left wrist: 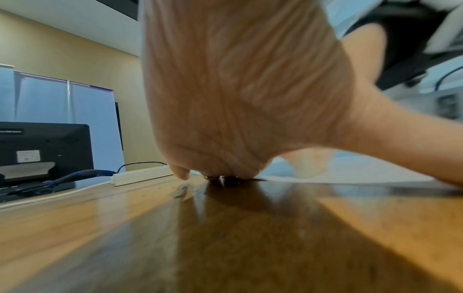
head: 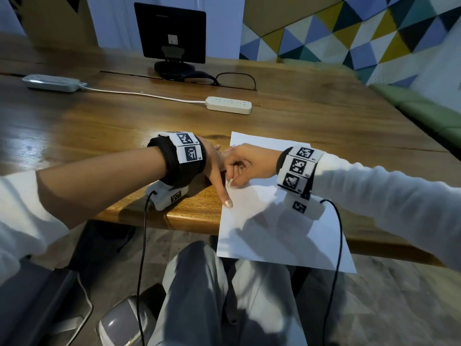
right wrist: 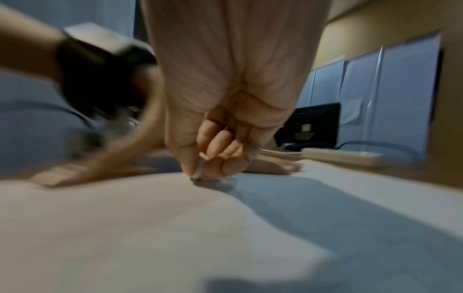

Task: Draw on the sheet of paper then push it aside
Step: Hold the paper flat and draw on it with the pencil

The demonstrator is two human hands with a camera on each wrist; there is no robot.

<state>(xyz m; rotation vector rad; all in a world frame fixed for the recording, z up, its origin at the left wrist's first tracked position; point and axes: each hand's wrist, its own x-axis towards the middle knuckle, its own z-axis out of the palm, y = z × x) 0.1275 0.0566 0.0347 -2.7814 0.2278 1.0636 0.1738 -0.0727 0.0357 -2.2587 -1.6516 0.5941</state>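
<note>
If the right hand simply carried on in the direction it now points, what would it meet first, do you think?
The right hand, gripping a thin pen on the sheet of paper, points leftward at the left hand. It would probably meet that hand first; they already look nearly touching.

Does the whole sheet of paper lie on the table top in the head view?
No: the sheet of paper juts out past the near edge of the wooden table, its near corners hanging above the person's lap.

The sheet of paper [head: 287,221] overhangs the table [head: 99,126] edge (power strip [head: 228,105] behind).
</note>
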